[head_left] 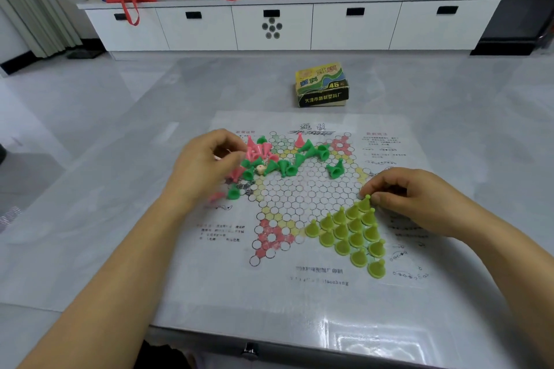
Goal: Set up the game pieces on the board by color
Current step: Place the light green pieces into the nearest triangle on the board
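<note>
A paper star-shaped game board (pixel 302 192) lies on the white table. Several yellow-green cone pieces (pixel 350 234) stand upright, filling the board's lower right point. My right hand (pixel 410 198) pinches the topmost yellow-green piece (pixel 366 202) at that point's tip. Dark green pieces (pixel 287 166) and pink pieces (pixel 259 150) lie tumbled in a pile over the board's upper left, with a small die (pixel 260 169) among them. My left hand (pixel 207 165) hovers at the pile's left side, fingers curled round a pink piece.
The game's yellow-green box (pixel 322 85) sits on the table beyond the board. A white low cabinet (pixel 287 24) with bottles, bags and a can stands along the far wall. The table's near edge (pixel 269 341) runs below the board.
</note>
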A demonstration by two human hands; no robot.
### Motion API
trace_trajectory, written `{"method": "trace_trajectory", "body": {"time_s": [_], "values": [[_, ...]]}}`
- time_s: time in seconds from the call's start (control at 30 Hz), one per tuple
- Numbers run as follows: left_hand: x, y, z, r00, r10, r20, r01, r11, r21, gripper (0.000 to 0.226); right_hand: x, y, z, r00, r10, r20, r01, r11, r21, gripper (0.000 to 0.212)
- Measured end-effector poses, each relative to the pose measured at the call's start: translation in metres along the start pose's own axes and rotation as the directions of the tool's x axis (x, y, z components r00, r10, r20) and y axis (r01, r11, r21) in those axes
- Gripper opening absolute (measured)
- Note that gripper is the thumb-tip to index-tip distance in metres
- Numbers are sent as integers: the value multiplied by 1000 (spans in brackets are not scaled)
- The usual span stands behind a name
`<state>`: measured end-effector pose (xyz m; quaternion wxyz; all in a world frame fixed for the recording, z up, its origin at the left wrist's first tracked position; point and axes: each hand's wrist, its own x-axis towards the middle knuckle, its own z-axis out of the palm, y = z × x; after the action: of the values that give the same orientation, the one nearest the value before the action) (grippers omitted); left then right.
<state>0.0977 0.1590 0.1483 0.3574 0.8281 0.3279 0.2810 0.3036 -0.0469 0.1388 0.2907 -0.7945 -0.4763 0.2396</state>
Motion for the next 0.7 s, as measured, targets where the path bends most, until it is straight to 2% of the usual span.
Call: {"method": "trace_trajectory", "body": {"time_s": [0.07, 0.1, 0.13, 0.2, 0.3, 0.37, 0.47, 0.6, 0.7], "values": [[3, -8, -10, 995, -59, -83, 63, 997, 44, 12, 1, 0, 0, 1000, 0, -4, 0, 1000, -2, 15], [4, -12, -14, 991, -105, -85, 114, 987, 110, 12, 1, 0, 0, 1000, 1, -7, -1, 1000, -3, 16], [4, -16, -17, 984, -163, -67, 173, 966, 190, 21, 2, 0, 0, 1000, 2, -11, -2, 1000, 2, 17], [1, -17, -19, 954, -299, 19, 284, 920, 269, 46, 3, 1, -1, 1000, 0, -20, 0, 1000, 10, 20], [-2, -6, -18, 905, -389, 174, 333, 900, 281, 69, 5, 1, -1, 999, -1, -39, 2, 1000, 12, 19], [-2, -1, -19, 905, -388, 173, 330, 898, 289, 64, 7, 0, -1, 998, 9, -61, -6, 999, 52, 18], [-3, 1, -26, 937, -330, 119, 285, 913, 292, 44, 7, -2, -1, 994, 15, -104, -5, 996, 91, 18], [-12, 7, -22, 888, -339, 311, 239, 917, 318, 37, 7, -3, -1, 989, 4, -147, 7, 997, 72, 20], [-19, 6, -7, 903, -291, 315, 134, 890, 437, 30, 7, -3, 0, 991, 16, -133, -3, 995, 99, 17]]}}
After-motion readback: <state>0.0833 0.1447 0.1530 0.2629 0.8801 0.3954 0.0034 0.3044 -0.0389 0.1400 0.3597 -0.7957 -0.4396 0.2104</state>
